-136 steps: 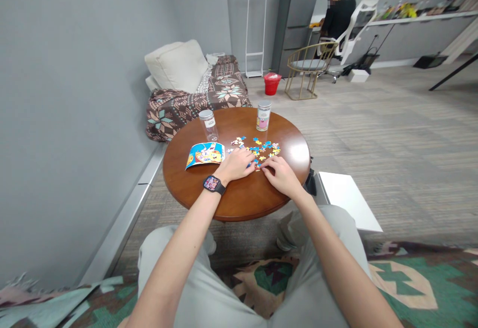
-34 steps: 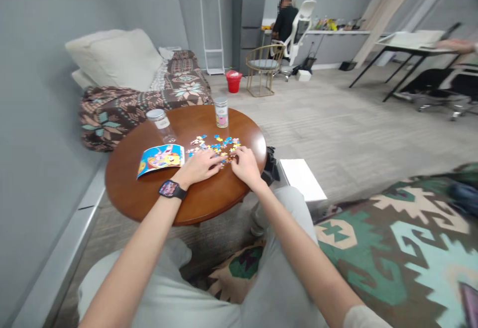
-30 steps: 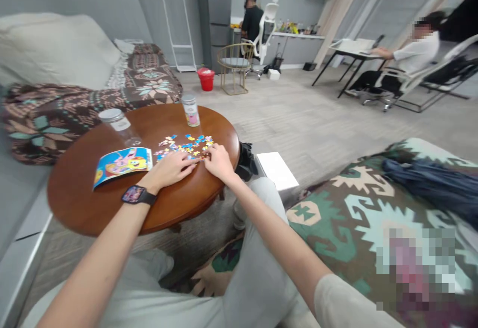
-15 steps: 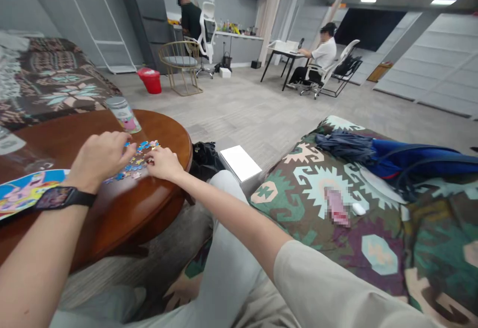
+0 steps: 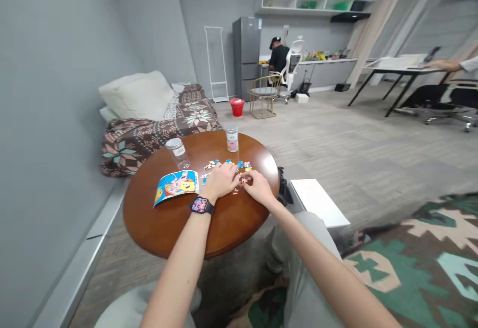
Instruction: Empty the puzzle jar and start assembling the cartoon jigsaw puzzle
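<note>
Small, colourful jigsaw puzzle pieces lie scattered on the round brown wooden table. My left hand, with a black smartwatch on its wrist, rests palm down over some of them, fingers spread and thumb out to the right. Opposite it, my right hand has thumb and forefinger around a puzzle piece at the table's right side; its other fingers are partly hidden. Left of my left hand lies a cartoon picture sheet, blue, pink and yellow, slightly curled.
A clear lidded jar and a labelled jar stand at the table's back. A white box is right of the table. Beyond are a patterned couch, a red bin, a gold chair and a seated person.
The view has swung left and pulled back, so the whole table, second jar and couch now show. Both hands stay over the puzzle pieces.
</note>
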Tool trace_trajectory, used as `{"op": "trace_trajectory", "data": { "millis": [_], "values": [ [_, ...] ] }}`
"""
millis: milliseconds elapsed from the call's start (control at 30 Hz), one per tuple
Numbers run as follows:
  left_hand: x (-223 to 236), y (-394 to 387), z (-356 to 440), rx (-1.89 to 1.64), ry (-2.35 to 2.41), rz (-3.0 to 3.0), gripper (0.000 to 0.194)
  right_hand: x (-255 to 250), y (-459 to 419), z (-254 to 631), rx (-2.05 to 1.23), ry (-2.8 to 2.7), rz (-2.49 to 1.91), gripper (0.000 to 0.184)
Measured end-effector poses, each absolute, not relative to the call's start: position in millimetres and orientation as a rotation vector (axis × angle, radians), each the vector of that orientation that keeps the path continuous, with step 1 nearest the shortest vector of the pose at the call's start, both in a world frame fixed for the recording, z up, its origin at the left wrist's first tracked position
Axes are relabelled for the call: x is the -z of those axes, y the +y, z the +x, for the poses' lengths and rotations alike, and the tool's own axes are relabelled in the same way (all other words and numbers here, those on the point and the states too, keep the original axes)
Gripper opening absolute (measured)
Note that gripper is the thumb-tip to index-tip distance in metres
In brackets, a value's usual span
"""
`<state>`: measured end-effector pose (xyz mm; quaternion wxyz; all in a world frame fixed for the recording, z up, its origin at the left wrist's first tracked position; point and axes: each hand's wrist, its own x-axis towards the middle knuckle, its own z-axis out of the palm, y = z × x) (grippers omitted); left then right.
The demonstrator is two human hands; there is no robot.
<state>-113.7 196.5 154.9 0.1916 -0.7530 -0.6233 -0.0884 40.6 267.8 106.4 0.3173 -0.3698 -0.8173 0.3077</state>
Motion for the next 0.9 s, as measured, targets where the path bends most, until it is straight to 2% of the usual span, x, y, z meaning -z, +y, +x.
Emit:
{"op": "trace_trajectory", "data": {
  "millis": [167, 300, 433, 633, 900],
  "values": [
    [-144, 200, -120, 0.457, -1.942, -2.185, 0.012, -106, 292, 40, -0.937, -2.307, -0.851, 0.026],
    [-144, 198, -125, 0.707, -2.033, -2.216, 0.006, -108, 292, 44, -0.819, -2.394, -0.802, 0.017],
    [-150, 194, -124, 0.697, -2.036, -2.287, 0.004, -111, 282, 52, -0.688, -2.443, -0.661, 0.013],
    [-151, 193, -121, 0.614, -2.083, -2.405, 0.007, -115, 281, 62, -0.785, -2.485, -0.47, 0.034],
    [-158, 192, -120, 0.562, -2.177, -2.358, 0.017, -116, 283, 62, -0.949, -2.387, -0.498, 0.022]
  ]
}}
